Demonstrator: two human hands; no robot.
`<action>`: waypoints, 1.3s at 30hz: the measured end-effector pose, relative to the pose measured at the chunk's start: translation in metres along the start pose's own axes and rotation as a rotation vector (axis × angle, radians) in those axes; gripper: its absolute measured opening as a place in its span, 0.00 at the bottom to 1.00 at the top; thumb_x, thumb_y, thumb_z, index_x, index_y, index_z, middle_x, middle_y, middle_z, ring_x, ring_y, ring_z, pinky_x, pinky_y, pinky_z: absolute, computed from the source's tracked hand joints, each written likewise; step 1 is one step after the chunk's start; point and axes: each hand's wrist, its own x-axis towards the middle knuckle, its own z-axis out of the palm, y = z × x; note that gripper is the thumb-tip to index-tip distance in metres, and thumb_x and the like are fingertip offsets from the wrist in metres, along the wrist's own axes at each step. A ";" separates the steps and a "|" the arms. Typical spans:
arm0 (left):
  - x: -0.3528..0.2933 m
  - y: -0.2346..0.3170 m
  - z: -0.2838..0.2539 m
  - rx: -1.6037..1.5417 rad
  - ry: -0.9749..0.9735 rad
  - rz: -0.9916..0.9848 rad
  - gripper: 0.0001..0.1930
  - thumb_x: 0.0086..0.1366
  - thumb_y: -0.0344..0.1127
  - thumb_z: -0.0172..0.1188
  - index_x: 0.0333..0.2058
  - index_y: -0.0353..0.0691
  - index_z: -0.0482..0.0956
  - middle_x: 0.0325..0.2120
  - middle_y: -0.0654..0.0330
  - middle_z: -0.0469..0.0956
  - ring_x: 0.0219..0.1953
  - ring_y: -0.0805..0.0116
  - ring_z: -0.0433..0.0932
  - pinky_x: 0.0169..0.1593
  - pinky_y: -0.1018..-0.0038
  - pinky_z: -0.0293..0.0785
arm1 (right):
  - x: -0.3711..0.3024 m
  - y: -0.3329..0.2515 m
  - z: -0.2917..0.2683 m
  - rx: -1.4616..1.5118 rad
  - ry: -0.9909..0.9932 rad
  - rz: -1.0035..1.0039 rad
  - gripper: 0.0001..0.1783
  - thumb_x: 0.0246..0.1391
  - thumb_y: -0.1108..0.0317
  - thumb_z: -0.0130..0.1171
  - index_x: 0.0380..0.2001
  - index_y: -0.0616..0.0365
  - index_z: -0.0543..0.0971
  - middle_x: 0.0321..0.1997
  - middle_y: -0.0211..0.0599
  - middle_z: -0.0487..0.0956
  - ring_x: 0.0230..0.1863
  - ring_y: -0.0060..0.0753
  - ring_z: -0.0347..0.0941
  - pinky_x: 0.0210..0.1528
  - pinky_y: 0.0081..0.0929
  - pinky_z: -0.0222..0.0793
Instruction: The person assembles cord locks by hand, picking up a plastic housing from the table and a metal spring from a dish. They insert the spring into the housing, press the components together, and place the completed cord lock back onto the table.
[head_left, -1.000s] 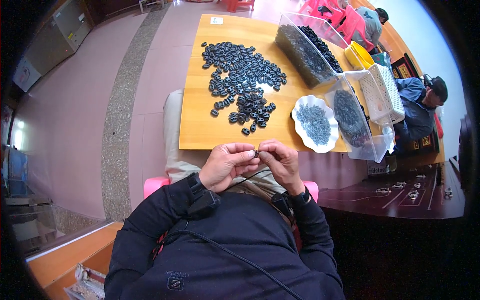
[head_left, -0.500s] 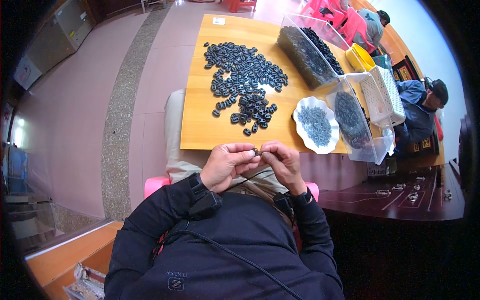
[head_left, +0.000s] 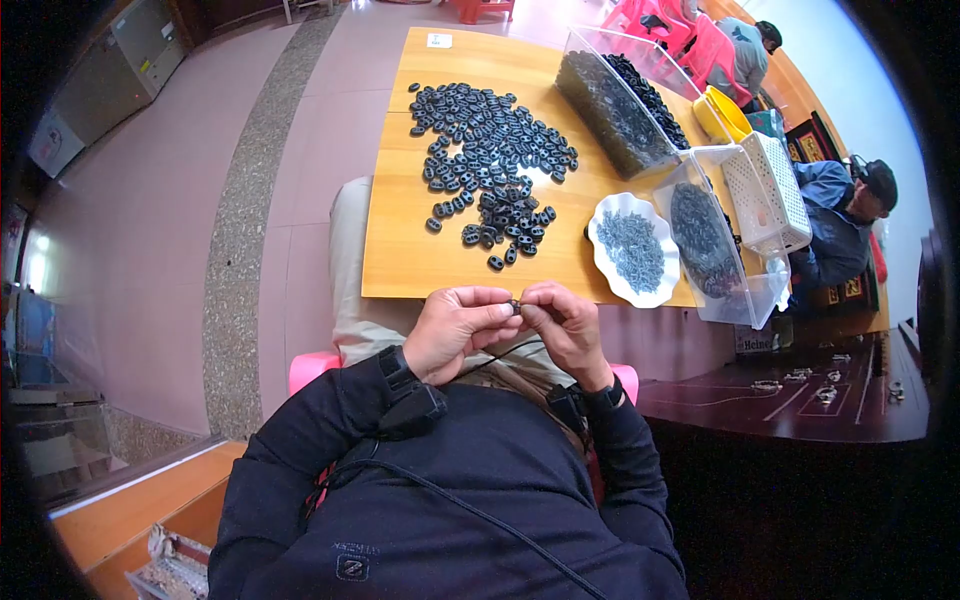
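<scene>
Just off the table's near edge, my left hand (head_left: 452, 328) and my right hand (head_left: 570, 332) meet fingertip to fingertip. Both pinch one small dark piece (head_left: 515, 308), mostly covered by the fingers; its exact kind is too hidden to tell. Beyond them on the table, many black oval pieces with two holes (head_left: 500, 140) lie spread out, heaped thicker at the near end. To the right of my hands stands a white scalloped dish (head_left: 648, 298) with small grey, translucent-looking parts (head_left: 633, 250) in it.
Clear plastic bins (head_left: 612, 105) with dark parts line the wooden table's (head_left: 400, 240) right side. Near them are a yellow container (head_left: 722, 115) and a white perforated basket (head_left: 775, 190). Two people sit farther right. A dark cable (head_left: 470, 500) crosses my torso.
My fingertips have shifted slightly around the small dark piece, which both hands still pinch. Everything on the table stays as it was.
</scene>
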 end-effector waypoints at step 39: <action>-0.001 0.000 0.004 0.074 0.029 0.103 0.09 0.62 0.26 0.59 0.41 0.32 0.76 0.35 0.55 0.80 0.36 0.70 0.81 0.40 0.76 0.80 | -0.003 0.011 0.000 0.429 -0.030 0.312 0.06 0.59 0.74 0.56 0.37 0.66 0.78 0.34 0.36 0.81 0.34 0.24 0.78 0.39 0.22 0.78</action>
